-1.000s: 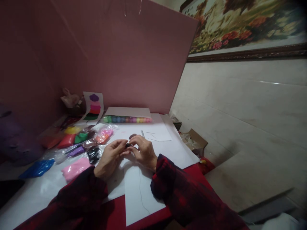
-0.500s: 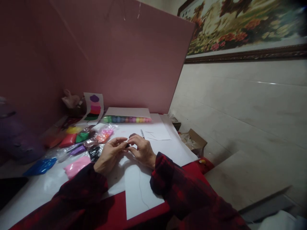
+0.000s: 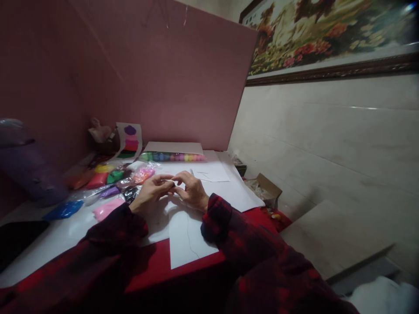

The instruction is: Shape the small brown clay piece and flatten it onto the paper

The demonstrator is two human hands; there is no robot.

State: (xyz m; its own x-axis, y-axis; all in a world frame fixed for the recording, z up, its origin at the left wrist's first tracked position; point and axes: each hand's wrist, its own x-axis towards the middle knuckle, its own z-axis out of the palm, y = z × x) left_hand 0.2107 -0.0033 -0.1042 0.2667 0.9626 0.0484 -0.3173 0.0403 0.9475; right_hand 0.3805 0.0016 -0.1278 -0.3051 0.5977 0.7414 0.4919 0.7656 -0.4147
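**Pink board, white sheets, clay packets**

A pink board (image 3: 170, 78) backs the counter (image 3: 157, 266), beside a tiled wall (image 3: 327, 144) under a framed picture (image 3: 327, 30). White paper (image 3: 193, 235) covers the red top; coloured clay packets (image 3: 108, 179) lie left. Left hand (image 3: 151, 194) and right hand (image 3: 193, 192) meet fingertip to fingertip, each grip pinched together on a small dark piece (image 3: 173, 184) just above the paper.

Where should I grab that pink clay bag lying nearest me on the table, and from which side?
Take the pink clay bag by its near left end, coming from above. It lies flat on the white table, so pinch the soft plastic there. That end looks free, while the far end sits close to the black bag and the left hand.
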